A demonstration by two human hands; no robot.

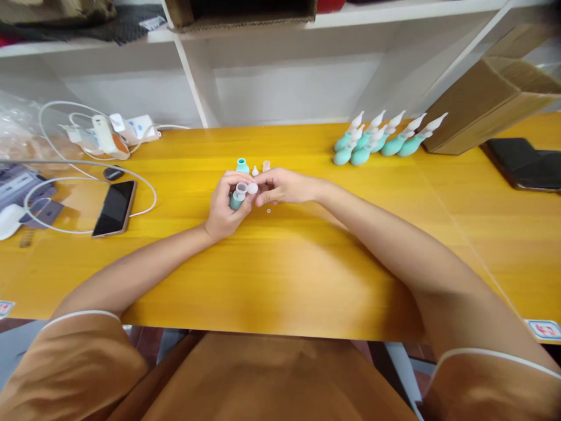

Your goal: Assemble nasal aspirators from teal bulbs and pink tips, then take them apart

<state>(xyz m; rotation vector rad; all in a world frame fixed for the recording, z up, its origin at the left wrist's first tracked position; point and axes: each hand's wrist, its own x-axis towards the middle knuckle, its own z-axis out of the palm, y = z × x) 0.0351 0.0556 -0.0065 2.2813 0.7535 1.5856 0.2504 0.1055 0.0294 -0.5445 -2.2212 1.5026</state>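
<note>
My left hand (pixel 224 206) is wrapped around a teal squeeze bulb (pixel 235 202), whose translucent collar (pixel 241 188) faces up with its round mouth showing. My right hand (pixel 280 186) is close beside it, thumb and fingers drawn together at a small translucent white round piece (pixel 252 188). Whether that piece touches the collar, I cannot tell. Just behind my hands stand another teal bulb (pixel 242 165) with an open top, a small white nozzle tip (pixel 255 171) and a pinkish translucent part (pixel 266 166). A tiny ring (pixel 269 210) lies on the table near my right fingers.
Several teal bulb aspirators with white pointed tips (pixel 363 146) stand at the back right, beside a cardboard box (pixel 486 99). A black item (pixel 526 164) lies further right. On the left are a phone (pixel 114 208), white cables, and chargers (pixel 107 135). White shelving (pixel 298 88) rises behind the table.
</note>
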